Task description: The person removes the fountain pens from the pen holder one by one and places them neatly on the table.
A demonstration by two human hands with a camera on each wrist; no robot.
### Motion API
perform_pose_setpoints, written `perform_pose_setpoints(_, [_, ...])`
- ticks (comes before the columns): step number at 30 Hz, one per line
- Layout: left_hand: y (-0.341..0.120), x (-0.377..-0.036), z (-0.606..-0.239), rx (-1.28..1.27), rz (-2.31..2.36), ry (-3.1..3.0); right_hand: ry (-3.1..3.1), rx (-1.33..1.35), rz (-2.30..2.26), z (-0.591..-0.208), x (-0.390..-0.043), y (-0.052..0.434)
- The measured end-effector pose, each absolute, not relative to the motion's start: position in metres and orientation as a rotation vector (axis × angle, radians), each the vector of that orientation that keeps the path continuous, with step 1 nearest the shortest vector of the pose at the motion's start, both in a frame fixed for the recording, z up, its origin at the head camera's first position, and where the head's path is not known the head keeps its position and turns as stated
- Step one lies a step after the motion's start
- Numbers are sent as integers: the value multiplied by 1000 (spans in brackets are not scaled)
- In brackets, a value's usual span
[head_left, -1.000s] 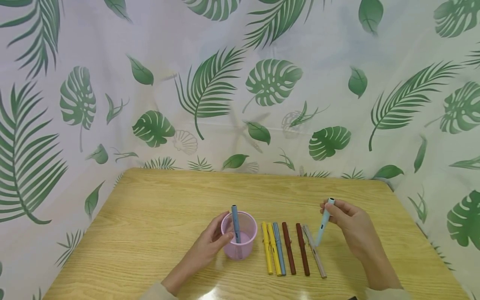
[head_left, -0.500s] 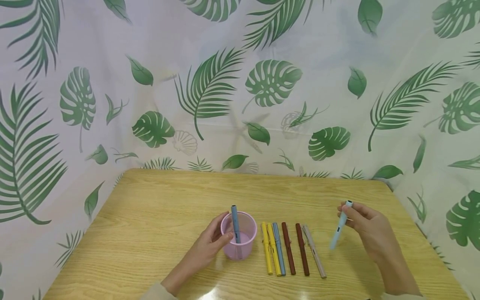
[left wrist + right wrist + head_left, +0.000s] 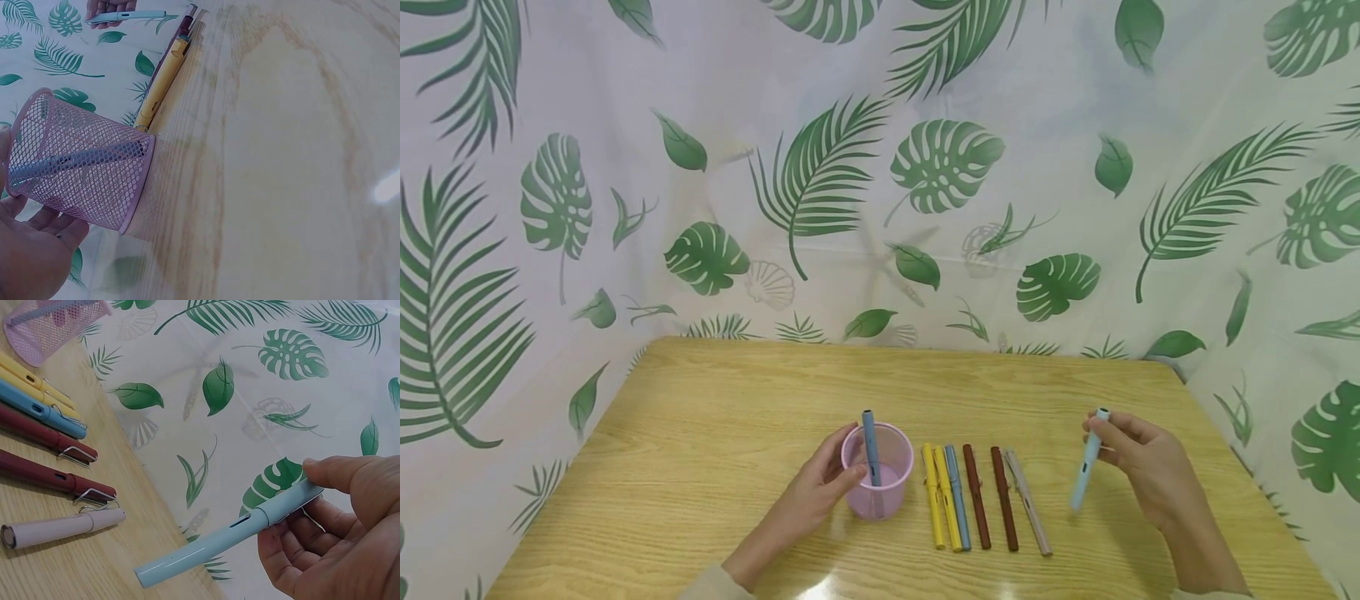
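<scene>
My left hand point(image 3: 811, 493) holds a pink mesh pen cup point(image 3: 882, 503), thumb at the rim and fingers along its left side. Inside the cup leans a dark blue pen point(image 3: 870, 437), its end sticking up past the rim. To the right, my right hand point(image 3: 1156, 473) pinches a light blue capped pen point(image 3: 231, 532) by its cap end between thumb and fingers. That pen slants down over the table, its lower end pointing toward me. Seen from the left wrist, the cup's wall point(image 3: 106, 195) shows the pen through the mesh.
Between the hands lies a row of pens: two yellow pens point(image 3: 949, 500), a blue pen point(image 3: 959, 500), two dark red pens point(image 3: 1006, 500) and a pale greyish-pink pen point(image 3: 1030, 505). They lie on a wooden table point(image 3: 737, 400). A leaf-patterned cloth point(image 3: 850, 317) stands behind the table's far edge.
My right hand has moved right with the light blue pen, away from the row, then slightly down toward me. The left hand and the cup have stayed in place.
</scene>
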State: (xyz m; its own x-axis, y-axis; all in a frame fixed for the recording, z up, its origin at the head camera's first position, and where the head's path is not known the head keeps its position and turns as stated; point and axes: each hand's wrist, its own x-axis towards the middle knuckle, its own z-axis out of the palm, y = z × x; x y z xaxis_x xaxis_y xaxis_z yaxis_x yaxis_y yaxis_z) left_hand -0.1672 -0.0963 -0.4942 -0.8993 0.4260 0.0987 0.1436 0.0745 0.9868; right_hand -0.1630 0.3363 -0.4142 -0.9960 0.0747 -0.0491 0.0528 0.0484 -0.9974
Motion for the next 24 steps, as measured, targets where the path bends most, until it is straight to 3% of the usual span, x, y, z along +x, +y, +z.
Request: perform_pose_setpoints(24, [-97,-168,-496,587,1905,2141,-2477,-235,2018,-434,-168,335])
